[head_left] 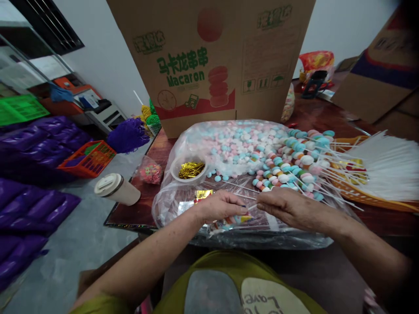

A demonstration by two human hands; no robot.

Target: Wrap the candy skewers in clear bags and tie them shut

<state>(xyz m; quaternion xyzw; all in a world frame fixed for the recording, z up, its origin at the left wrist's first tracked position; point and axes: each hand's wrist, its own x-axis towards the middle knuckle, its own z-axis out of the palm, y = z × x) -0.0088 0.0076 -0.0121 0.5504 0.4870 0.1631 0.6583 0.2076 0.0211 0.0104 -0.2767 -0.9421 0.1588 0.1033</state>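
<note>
My left hand (222, 206) is closed over a marshmallow skewer in a clear printed wrapper (228, 223), low over the front of the table. Its fingertips press near the wrapper's yellow end. Just to the right, my right hand (290, 207) has its fingers pressed together, pointing at the left fingertips; whatever lies between them is hidden. Gold twist ties (191, 170) fill a white bowl behind my left hand. Finished-looking skewers of pink, blue and white marshmallows (288, 168) lie piled behind my right hand, their white sticks pointing right.
Loose marshmallows (235, 141) lie in a large clear bag before a tall cardboard box (209, 65). An orange basket (369, 198) of white sticks (389, 165) stands right. A lidded cup (118, 189) is at the left edge, beside a small bag of pink pieces (151, 171).
</note>
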